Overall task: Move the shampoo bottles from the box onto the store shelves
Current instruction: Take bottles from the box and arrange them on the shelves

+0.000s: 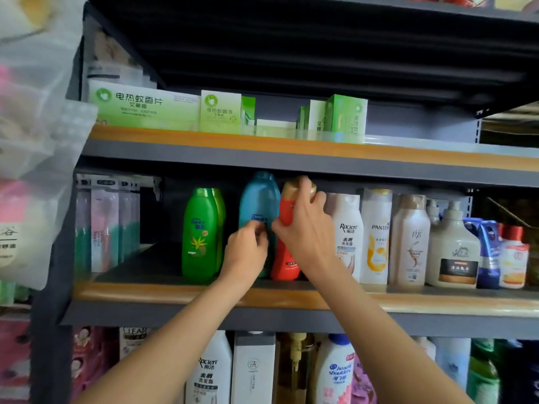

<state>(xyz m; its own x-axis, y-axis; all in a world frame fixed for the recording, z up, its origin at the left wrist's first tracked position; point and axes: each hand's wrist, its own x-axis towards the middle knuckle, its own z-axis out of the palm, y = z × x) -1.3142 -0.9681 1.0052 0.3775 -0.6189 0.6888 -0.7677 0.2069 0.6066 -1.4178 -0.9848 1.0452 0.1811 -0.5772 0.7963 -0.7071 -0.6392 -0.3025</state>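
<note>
On the middle shelf (175,293) a red shampoo bottle (287,263) with a gold cap stands upright, and my right hand (303,228) is wrapped around its upper part. Just left of it stands a blue shampoo bottle (258,205). My left hand (246,252) is curled against the lower front of the blue bottle, fingers touching its label. Two green shampoo bottles (201,234) stand further left. The box is not in view.
White and cream bottles (376,237) and a pump bottle (452,246) fill the shelf to the right. Toothbrush packs (105,228) hang at the left, with bare shelf between them and the green bottles. Green cartons (145,107) sit on the shelf above; more bottles (210,371) below.
</note>
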